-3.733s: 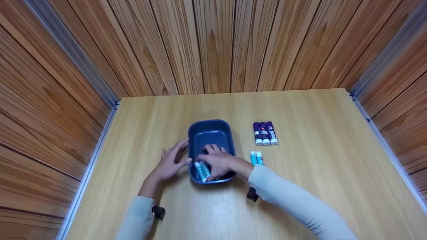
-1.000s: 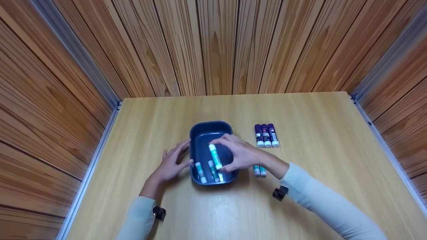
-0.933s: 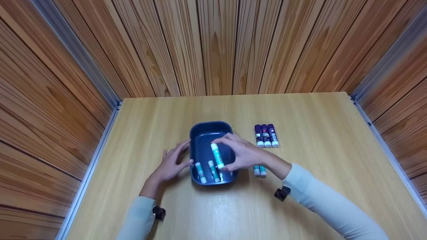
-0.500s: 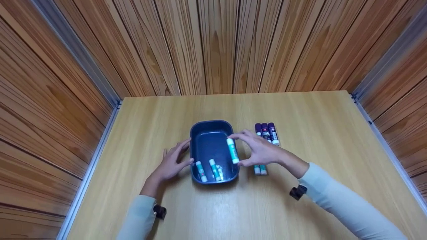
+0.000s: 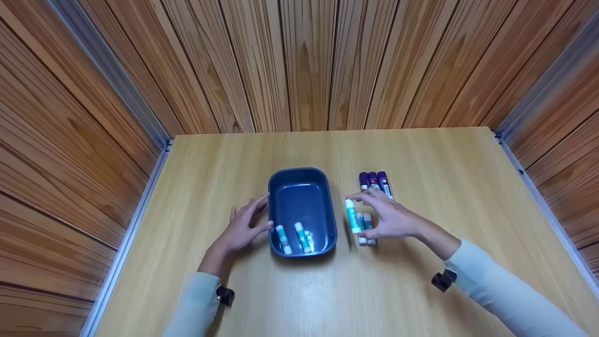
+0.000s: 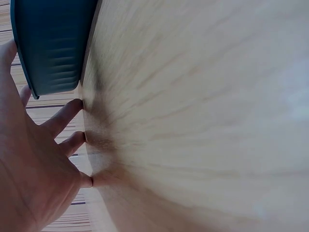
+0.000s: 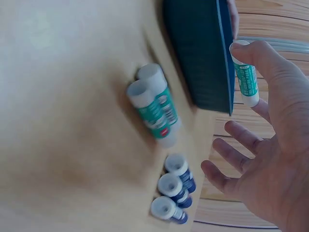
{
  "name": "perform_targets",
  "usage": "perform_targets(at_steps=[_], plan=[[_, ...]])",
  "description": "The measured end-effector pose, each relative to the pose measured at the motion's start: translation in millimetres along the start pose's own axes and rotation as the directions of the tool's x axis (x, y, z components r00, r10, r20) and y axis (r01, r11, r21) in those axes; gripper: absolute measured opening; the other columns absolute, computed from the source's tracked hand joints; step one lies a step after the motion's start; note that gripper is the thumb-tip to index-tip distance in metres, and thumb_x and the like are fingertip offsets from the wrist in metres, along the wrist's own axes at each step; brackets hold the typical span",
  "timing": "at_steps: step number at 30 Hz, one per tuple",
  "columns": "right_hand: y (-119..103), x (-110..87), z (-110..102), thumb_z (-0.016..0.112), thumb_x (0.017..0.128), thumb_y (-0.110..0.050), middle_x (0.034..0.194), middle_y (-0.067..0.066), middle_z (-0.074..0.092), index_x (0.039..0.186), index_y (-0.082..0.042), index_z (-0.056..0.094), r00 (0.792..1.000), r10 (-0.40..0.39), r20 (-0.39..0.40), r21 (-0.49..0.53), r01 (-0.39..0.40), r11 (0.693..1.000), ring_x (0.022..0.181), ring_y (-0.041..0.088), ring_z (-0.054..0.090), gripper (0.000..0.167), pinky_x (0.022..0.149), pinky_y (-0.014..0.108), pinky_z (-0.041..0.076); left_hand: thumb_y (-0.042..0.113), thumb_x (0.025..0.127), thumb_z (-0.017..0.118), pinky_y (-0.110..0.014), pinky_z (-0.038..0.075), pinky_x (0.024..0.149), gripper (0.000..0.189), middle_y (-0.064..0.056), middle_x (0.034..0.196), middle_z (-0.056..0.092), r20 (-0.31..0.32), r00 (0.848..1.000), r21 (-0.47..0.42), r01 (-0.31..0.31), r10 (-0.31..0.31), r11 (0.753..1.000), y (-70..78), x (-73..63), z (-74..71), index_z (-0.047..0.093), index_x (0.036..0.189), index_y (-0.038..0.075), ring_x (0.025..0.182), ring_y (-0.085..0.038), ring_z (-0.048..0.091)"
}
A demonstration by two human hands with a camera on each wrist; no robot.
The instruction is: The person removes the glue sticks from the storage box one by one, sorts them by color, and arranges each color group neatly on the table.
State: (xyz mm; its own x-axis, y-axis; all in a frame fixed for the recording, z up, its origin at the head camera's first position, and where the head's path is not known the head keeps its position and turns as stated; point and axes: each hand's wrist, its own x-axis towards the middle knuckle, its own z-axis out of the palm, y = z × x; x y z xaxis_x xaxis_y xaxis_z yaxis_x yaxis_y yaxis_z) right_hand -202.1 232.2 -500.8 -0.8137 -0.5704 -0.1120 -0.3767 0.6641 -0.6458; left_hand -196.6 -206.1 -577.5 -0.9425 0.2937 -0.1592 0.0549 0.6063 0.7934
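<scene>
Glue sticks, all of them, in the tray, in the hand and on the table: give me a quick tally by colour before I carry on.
Teal-and-white glue sticks: 5 (2 in the dark blue tray, 1 in the fingers of the right hand, 2 on the table)
Purple-and-white glue sticks: 3 (side by side on the table)
Total: 8

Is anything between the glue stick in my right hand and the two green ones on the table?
Nothing visible: your right hand holds the glue stick above the table, with only open space between it and the green pair.
</scene>
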Motion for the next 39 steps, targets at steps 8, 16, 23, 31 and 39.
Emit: perform_targets(at_steps=[8, 16, 23, 31, 39], plan=[[16, -17.0, -3, 0.095, 0.091, -0.031, 0.16, 0.019, 0.053, 0.167, -0.021, 0.051, 1.0, 0.003, -0.023, -0.024, -0.003, 1.0, 0.148, 0.045, 0.055, 0.088, 0.117, 0.074, 0.054, 0.057, 0.11, 0.067, -0.078, -0.019, 0.137, 0.079, 0.002, 0.185, 0.04, 0.003, 1.0, -0.007, -0.009, 0.009, 1.0, -2.2, -2.0, -0.4, 0.026, 0.177, 0.049, 0.18, -0.042, 0.011], [28, -29.8, -5, 0.097, 0.089, -0.032, 0.158, 0.023, 0.054, 0.166, -0.023, 0.052, 0.999, 0.034, -0.039, -0.051, -0.036, 0.998, 0.145, 0.048, 0.054, 0.089, 0.111, 0.078, 0.055, 0.056, 0.111, 0.067, -0.076, -0.018, 0.138, 0.077, 0.004, 0.185, 0.041, 0.001, 1.0, -0.016, 0.001, -0.001, 1.0, -2.0, -3.2, -1.3, 0.026, 0.176, 0.052, 0.181, -0.039, 0.011], [35, -35.5, -1, 0.097, 0.088, -0.03, 0.161, 0.023, 0.05, 0.169, -0.026, 0.049, 0.995, 0.104, -0.011, -0.037, -0.104, 0.994, 0.147, 0.049, 0.052, 0.094, 0.11, 0.076, 0.056, 0.058, 0.11, 0.068, -0.078, -0.019, 0.137, 0.079, 0.001, 0.185, 0.041, 0.004, 1.0, -0.015, -0.004, 0.004, 1.0, -2.0, -2.5, -1.7, 0.026, 0.177, 0.05, 0.18, -0.043, 0.008], [45, -38.5, 6, 0.1, 0.083, -0.029, 0.16, 0.028, 0.052, 0.167, -0.018, 0.051, 0.995, 0.096, -0.03, -0.083, -0.098, 0.992, 0.145, 0.053, 0.053, 0.099, 0.111, 0.08, 0.053, 0.057, 0.11, 0.068, -0.078, -0.019, 0.137, 0.079, 0.002, 0.185, 0.04, 0.002, 1.0, -0.013, -0.013, 0.014, 1.0, -2.4, -1.0, -0.9, 0.026, 0.177, 0.049, 0.18, -0.043, 0.01], [51, -40.1, 11, 0.098, 0.084, -0.03, 0.164, 0.03, 0.05, 0.163, -0.017, 0.055, 0.991, 0.128, -0.044, -0.122, -0.133, 0.984, 0.145, 0.053, 0.052, 0.092, 0.113, 0.081, 0.052, 0.057, 0.11, 0.068, -0.079, -0.019, 0.136, 0.08, 0.001, 0.185, 0.04, 0.0, 1.0, -0.007, -0.016, 0.016, 1.0, -1.4, -0.6, -0.3, 0.026, 0.177, 0.05, 0.18, -0.044, 0.01]])
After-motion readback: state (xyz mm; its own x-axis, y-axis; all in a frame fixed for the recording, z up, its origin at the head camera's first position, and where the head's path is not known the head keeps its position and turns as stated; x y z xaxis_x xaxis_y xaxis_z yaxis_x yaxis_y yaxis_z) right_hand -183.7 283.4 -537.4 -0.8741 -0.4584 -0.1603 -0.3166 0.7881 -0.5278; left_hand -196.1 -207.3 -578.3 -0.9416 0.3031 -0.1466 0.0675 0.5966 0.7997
